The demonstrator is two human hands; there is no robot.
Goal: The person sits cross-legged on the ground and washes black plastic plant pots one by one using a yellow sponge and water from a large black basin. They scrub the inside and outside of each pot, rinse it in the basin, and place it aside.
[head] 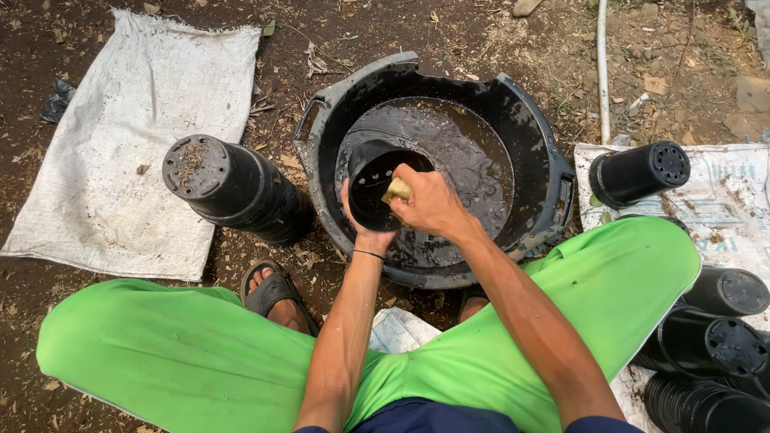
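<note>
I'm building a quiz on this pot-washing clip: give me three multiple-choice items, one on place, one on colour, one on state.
1. Where is the pot that the hands hold?
A. over the black tub
B. on the white sack
C. on the lap

2. What colour are the trousers?
A. blue
B. bright green
C. grey

3. What is in the tub?
A. dry soil
B. nothing
C. muddy water

Answers: A, the left hand steadies it above the water; B, both legs are green; C, the water ripples where the right hand scrubs with a sponge.

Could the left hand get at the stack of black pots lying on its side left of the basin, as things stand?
Probably yes. The stack of pots lies just left of the basin with open ground between, but the left hand is holding a black pot it would need to release.
</note>
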